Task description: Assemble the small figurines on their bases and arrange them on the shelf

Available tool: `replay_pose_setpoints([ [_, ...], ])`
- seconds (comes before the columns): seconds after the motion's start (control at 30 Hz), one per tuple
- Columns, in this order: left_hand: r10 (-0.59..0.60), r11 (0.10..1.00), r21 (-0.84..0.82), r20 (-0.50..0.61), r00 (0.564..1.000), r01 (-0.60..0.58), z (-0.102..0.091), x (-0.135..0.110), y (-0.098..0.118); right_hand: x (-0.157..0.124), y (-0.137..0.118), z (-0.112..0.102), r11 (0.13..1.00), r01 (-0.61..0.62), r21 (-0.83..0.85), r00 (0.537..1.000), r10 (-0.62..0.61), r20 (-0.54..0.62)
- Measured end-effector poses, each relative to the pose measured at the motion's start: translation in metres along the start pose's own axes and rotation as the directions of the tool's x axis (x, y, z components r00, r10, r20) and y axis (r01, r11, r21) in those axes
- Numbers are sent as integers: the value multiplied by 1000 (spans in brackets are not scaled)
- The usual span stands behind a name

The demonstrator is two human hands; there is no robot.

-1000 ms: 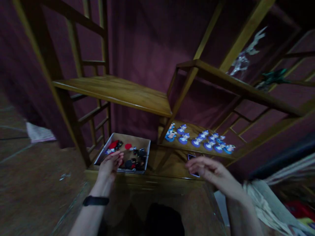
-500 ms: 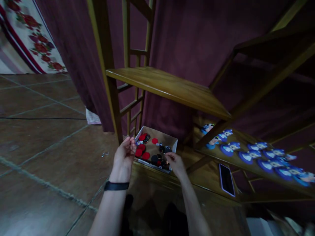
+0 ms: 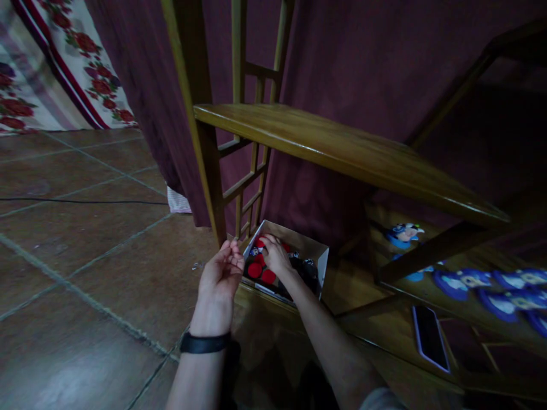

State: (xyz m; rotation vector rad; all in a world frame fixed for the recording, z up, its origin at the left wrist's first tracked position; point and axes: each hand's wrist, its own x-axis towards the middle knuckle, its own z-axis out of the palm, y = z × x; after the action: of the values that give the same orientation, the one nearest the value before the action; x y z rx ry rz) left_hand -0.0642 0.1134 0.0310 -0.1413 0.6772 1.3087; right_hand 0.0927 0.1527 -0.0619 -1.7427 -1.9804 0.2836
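Both hands are low at the foot of a wooden shelf unit. The right hand (image 3: pixel 276 253) reaches into a shallow cardboard box with white outer walls (image 3: pixel 323 263), its fingers bent down onto a small red and white piece (image 3: pixel 260 243) at the box's far left corner. Whether the fingers have closed on that piece cannot be told from this view. The left hand (image 3: pixel 222 273) is raised just outside the box's left wall, palm turned toward the right hand and fingers curled into a loose cup. Whether anything lies in the palm is hidden. A black band (image 3: pixel 203 343) circles the left wrist.

Flat round red pieces (image 3: pixel 261 273) lie in the box just under the right hand, and small black pieces (image 3: pixel 308 270) lie beside its forearm. The box sits on the lowest wooden board (image 3: pixel 363 310) of the unit, under a wide bare wooden shelf (image 3: pixel 342 148) that runs above both hands.

Well to the right of the right hand, a row of blue and white figures (image 3: pixel 465 279) stands on a low shelf, and a dark phone with a pale edge (image 3: pixel 429 339) lies flat on the board nearer the person. A dark maroon curtain (image 3: pixel 363 68) hangs behind the unit. Left of the left hand is a brown tiled floor (image 3: pixel 85 256), crossed by a thin black cable (image 3: pixel 77 200), with a white cloth printed with red flowers (image 3: pixel 64 62) beyond it.
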Motion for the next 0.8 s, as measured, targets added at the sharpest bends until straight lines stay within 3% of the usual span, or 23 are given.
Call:
replay_pose_setpoints([
  [0.1, -29, 999, 15, 24, 999, 28, 1, 1, -4, 10, -3, 11, 992, 28, -126, 997, -19, 76],
  [0.23, -40, 999, 26, 32, 999, 39, 1, 2, -4, 2, 10, 4, 976, -80, -201, 990, 101, 96],
  [0.43, -56, 998, 13, 25, 998, 55, -1, 5, 1, -49, 33, -36, 988, -112, -104, 959, 135, 251],
  [0.57, -56, 998, 25, 32, 998, 55, -2, 5, 1, -79, 38, -50, 985, -157, -74, 935, 173, 310],
  [0.67, -60, 997, 43, 29, 998, 59, -1, 4, 1, -77, 40, -51, 954, -278, 110, 934, 242, 263],
  [0.8, -62, 996, 59, 16, 998, 61, 2, 2, 5, -54, 45, -61, 793, -356, 495, 930, 352, 105],
])
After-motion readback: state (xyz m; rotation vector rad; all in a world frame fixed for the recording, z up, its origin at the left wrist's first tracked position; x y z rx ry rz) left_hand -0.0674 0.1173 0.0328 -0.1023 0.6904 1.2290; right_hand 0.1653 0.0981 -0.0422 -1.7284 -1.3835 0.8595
